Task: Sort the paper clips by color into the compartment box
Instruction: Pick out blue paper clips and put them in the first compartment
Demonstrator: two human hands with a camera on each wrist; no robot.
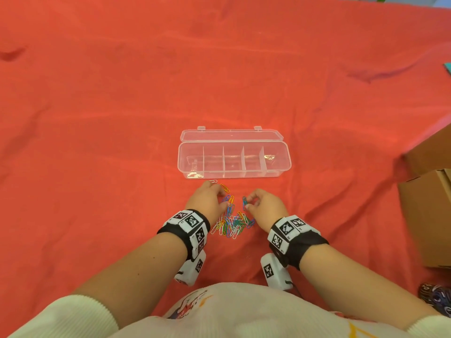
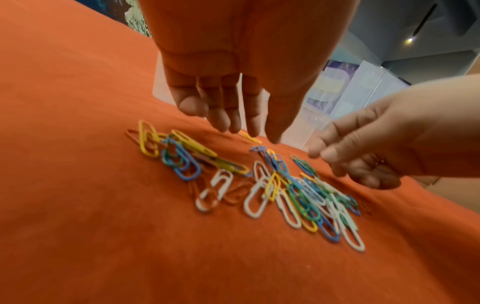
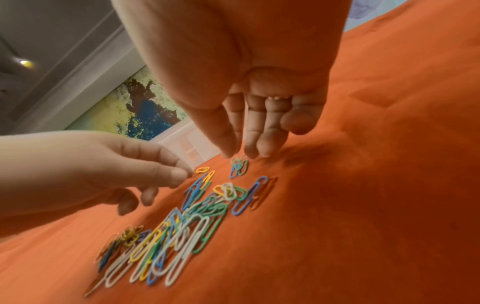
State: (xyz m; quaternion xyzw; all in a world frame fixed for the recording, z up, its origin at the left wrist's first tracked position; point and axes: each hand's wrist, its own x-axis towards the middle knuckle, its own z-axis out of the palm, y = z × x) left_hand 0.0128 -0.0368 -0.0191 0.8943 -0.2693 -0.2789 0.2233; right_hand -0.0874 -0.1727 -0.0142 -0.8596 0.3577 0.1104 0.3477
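The clear plastic compartment box (image 1: 234, 154) sat open and empty just beyond the heap of coloured paper clips (image 1: 231, 223) on the red cloth-covered surface (image 1: 97, 118), within easy reach for sorting. The left hand (image 1: 207, 200) hovered with relaxed fingers (image 2: 221, 121), holding nothing. The right hand (image 1: 266, 203) reached for a small green and blue clip cluster (image 3: 239, 166); only the right wrist view showed its fingers (image 3: 265, 144) at those clips, and whether they pinched them could not be told.

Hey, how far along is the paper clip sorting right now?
Barely begun. Done: the compartment box lies open on the red cloth, every compartment looking empty. In hand: the right hand reaches its fingers down at some green and blue clips; the left hand hovers over the pile's far edge, holding nothing I can see. Left: the whole mixed pile of clips is unsorted.
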